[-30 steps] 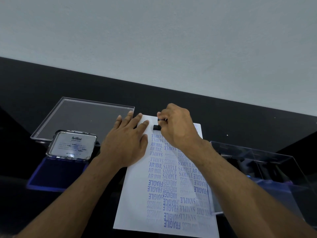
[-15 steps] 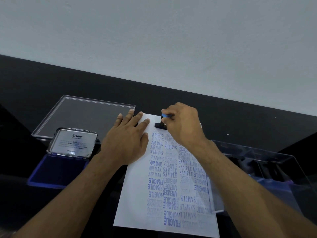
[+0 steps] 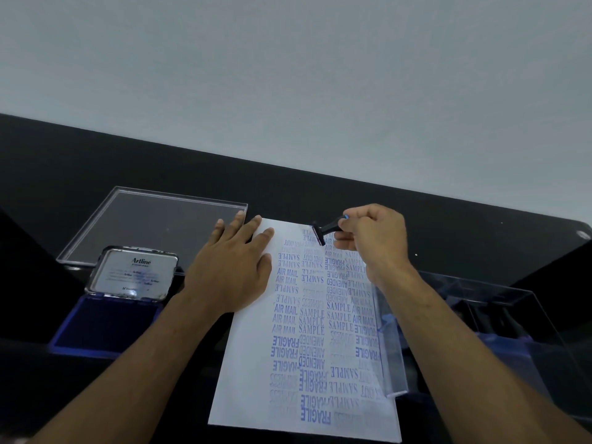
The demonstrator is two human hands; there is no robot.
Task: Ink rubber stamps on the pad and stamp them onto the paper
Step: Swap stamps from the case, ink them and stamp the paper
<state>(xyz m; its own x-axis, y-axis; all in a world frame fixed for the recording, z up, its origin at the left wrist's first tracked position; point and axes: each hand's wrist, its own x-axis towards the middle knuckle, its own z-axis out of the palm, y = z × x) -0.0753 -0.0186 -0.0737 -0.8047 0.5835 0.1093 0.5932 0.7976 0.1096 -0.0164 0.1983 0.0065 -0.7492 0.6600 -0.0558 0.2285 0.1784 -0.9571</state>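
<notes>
one stamp (image 3: pixel 323 232) pinched in the right hand (image 3: pixel 373 241), tilted above one paper (image 3: pixel 250 363); left hand (image 3: pixel 232 270) flat on it, one ink pad (image 3: pixel 105 325) to its left.

The paper (image 3: pixel 253 373) lies mid-table, with the open ink pad (image 3: pixel 105 325) to its left and a clear lid (image 3: pixel 153 225) lying flat behind that pad. A clear box (image 3: pixel 499 328) stands to the paper's right, touching its edge. The left hand (image 3: pixel 230 267) rests flat on the paper's far left corner, while the right hand (image 3: pixel 374 241) holds the stamp (image 3: pixel 323 232) tilted over the far edge.
</notes>
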